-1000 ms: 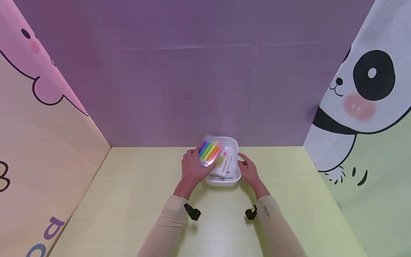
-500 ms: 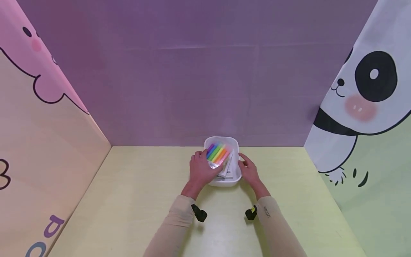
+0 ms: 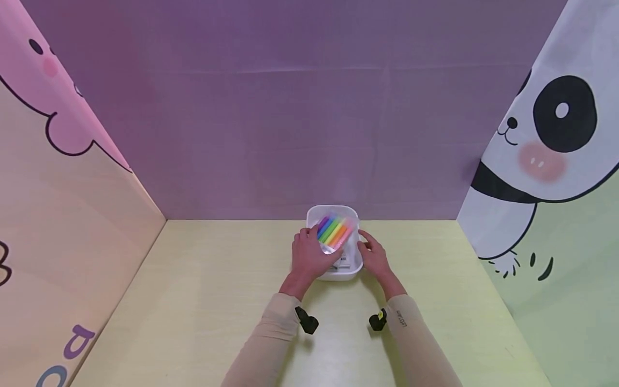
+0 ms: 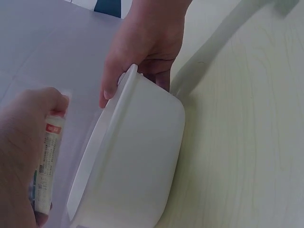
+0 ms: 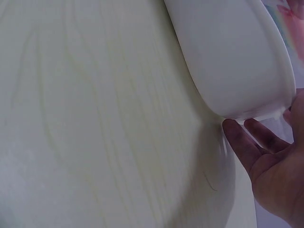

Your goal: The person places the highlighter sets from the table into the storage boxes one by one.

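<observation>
A white plastic tub [image 3: 338, 276] stands near the back of the table. My right hand [image 3: 374, 257] pinches its right rim, the thumb over the edge and the fingers along the outer wall [image 5: 237, 57]. Above the tub, my left hand [image 3: 311, 255] holds a flat clear pack [image 3: 333, 234] of rainbow-coloured sticks, thumb on the near side and fingers on the far side. In the left wrist view the pack's narrow side [image 4: 48, 161] shows a red label and small print. Under it, a white printed box [image 3: 344, 262] lies in the tub, mostly hidden by the left hand and pack.
The pale wood table [image 3: 217, 301] reaches back to a purple wall [image 3: 309, 118]. Side panels flank it, pink-and-cream [image 3: 63, 215] on the left, with a panda print [image 3: 556, 123] on the right. Black cameras sit at both wrists.
My left hand has carried the pack rightward from the tub's left edge to over its middle, covering more of the boxes inside. My right hand has stayed on the rim.
</observation>
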`<action>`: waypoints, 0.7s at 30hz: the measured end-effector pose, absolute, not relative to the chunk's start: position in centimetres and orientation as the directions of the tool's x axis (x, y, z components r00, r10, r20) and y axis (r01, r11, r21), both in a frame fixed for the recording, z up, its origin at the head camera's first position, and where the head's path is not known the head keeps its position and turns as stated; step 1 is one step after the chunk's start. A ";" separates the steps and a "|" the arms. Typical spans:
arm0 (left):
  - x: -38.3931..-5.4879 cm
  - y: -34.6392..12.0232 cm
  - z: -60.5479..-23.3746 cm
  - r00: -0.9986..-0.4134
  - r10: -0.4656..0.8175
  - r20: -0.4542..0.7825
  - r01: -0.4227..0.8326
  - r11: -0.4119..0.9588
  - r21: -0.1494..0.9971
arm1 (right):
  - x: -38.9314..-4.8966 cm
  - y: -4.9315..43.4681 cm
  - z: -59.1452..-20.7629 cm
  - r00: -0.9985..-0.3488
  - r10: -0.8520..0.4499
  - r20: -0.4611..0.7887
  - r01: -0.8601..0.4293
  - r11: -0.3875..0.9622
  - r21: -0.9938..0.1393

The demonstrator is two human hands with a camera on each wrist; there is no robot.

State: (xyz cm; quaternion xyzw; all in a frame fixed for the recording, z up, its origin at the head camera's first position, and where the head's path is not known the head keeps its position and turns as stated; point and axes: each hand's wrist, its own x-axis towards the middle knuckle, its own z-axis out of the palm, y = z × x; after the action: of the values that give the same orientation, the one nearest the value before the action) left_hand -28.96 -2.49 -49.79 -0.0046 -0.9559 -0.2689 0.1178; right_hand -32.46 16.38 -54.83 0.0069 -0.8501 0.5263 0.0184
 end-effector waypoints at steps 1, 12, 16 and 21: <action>-28.9 -2.4 -49.7 -0.975 -0.043 0.219 0.077 0.858 0.509 | -32.5 16.4 -54.9 -0.999 0.008 0.041 -0.033 0.446 -0.894; -28.8 -2.6 -49.8 -0.988 0.040 0.148 0.096 0.913 0.396 | -32.6 16.8 -55.1 -0.998 0.006 0.067 -0.055 0.478 -0.876; -28.7 -2.8 -50.2 -0.989 0.050 0.139 0.102 0.912 0.396 | -32.4 16.8 -55.3 -0.997 0.018 0.078 -0.060 0.480 -0.875; -28.5 -3.3 -50.7 -0.993 0.035 0.112 0.079 0.905 0.418 | -32.4 16.7 -55.1 -0.994 -0.029 0.103 -0.103 0.500 -0.860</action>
State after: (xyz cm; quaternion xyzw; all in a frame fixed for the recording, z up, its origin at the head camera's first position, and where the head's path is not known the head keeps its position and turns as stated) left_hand -28.54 -3.30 -50.67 -0.0292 -0.9747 -0.2157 0.0510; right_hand -32.37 16.71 -55.12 0.0382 -0.8652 0.4985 0.0373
